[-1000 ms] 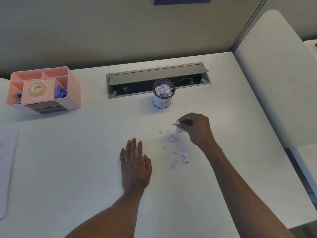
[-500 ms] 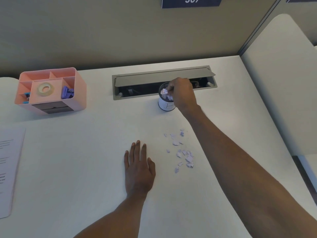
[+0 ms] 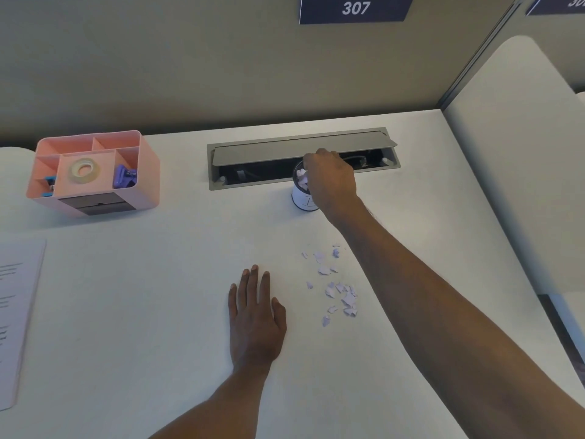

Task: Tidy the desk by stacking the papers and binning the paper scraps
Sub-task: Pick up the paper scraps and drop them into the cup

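A small white cup (image 3: 301,201) stands in the middle of the white desk (image 3: 142,312), in front of the cable tray, filled with lilac paper scraps. My right hand (image 3: 332,182) hovers over its mouth, fingers bunched downward and pinching scraps at the rim; the fingertips are partly hidden. Several loose lilac scraps (image 3: 340,293) lie scattered on the desk under my right forearm. To their left my left hand (image 3: 254,321) rests flat on the desk with straight fingers. Printed papers (image 3: 15,312) lie at the left edge, cut off by the frame.
A pink desk organiser (image 3: 148,185) holding a tape roll and purple clips stands at the back left. An open grey cable tray (image 3: 285,148) is set into the desk behind the cup. A white divider panel (image 3: 522,169) bounds the right side.
My right hand lifted a pinch of scraps from the pile and carried it up to the cup, where it now stays. The left hand has not moved.
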Demonstrator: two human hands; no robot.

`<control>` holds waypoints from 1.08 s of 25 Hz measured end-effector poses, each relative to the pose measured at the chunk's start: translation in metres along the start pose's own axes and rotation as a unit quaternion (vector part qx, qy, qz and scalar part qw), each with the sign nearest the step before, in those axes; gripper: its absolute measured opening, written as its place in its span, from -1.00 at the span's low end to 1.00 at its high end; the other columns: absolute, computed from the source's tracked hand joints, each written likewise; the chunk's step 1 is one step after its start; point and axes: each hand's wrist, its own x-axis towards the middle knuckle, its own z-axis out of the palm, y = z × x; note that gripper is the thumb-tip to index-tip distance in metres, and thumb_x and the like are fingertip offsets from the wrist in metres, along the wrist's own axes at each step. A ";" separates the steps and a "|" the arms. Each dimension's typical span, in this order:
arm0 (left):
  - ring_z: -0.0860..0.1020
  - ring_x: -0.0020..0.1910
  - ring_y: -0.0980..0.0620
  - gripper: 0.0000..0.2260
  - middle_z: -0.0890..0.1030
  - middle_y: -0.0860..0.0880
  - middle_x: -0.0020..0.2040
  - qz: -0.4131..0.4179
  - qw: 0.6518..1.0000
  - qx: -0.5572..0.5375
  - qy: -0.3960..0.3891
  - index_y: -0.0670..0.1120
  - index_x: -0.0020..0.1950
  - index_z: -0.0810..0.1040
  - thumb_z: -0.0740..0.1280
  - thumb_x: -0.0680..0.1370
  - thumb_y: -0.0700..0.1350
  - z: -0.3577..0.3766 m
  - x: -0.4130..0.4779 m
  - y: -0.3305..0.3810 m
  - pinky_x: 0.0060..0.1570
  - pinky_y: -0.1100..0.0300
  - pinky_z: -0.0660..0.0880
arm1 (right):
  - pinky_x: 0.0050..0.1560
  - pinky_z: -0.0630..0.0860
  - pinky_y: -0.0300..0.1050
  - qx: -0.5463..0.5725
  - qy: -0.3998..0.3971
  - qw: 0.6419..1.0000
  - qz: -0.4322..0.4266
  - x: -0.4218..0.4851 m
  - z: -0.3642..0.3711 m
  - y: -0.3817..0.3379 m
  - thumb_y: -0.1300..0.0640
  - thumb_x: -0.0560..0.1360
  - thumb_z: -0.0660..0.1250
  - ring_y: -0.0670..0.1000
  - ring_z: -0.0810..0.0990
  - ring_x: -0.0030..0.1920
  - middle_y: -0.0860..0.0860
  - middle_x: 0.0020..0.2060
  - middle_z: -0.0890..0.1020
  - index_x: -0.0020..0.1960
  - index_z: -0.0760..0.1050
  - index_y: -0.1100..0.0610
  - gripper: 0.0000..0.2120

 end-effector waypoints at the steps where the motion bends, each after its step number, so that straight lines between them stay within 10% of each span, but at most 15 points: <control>1: 0.12 0.72 -0.08 -0.50 0.21 -0.08 0.71 0.000 1.000 0.001 0.000 -0.09 0.64 0.32 0.11 0.69 -0.02 0.000 0.000 0.000 0.68 -0.14 0.08 | 0.10 0.58 -0.01 0.000 -0.007 1.000 -0.002 -0.002 0.000 -0.003 0.19 0.49 0.50 0.14 0.58 0.18 0.12 0.18 0.59 0.30 0.53 0.17 -0.60; 7: 0.09 0.72 -0.07 -0.50 0.19 -0.08 0.72 -0.004 1.000 0.007 -0.004 -0.09 0.65 0.30 0.09 0.70 -0.01 0.000 0.000 0.001 0.69 -0.12 0.06 | -0.05 0.46 0.01 0.047 -0.030 0.998 0.010 -0.001 0.001 0.001 0.34 0.60 0.23 0.27 0.60 0.11 0.28 0.10 0.62 0.16 0.55 0.35 -0.81; 13: 0.10 0.72 -0.07 -0.50 0.20 -0.07 0.72 -0.003 1.000 0.005 0.000 -0.09 0.64 0.30 0.08 0.70 -0.01 -0.001 0.000 0.001 0.69 -0.12 0.06 | 0.15 0.54 -0.05 -0.001 -0.152 0.988 0.023 0.019 0.006 -0.005 0.23 0.52 0.47 0.15 0.61 0.20 0.14 0.23 0.59 0.35 0.49 0.22 -0.57; 22: 0.13 0.71 -0.09 -0.50 0.23 -0.10 0.70 0.002 1.000 0.005 0.008 -0.11 0.63 0.34 0.10 0.69 -0.02 -0.003 0.000 0.001 0.68 -0.14 0.08 | -0.13 0.57 -0.02 0.319 0.118 0.937 0.083 -0.129 0.052 0.048 0.18 0.53 0.37 0.02 0.58 -0.25 0.04 -0.21 0.66 -0.10 0.63 0.15 -0.91; 27: 0.13 0.71 -0.10 -0.50 0.23 -0.10 0.70 0.007 1.000 0.002 0.011 -0.12 0.63 0.31 0.09 0.69 -0.03 -0.003 -0.001 0.001 0.68 -0.15 0.09 | 0.00 0.57 -0.03 0.276 -0.053 0.932 0.230 -0.241 0.110 0.055 -0.31 0.35 0.51 0.07 0.57 0.14 -0.01 0.24 0.40 0.36 0.38 0.08 -0.25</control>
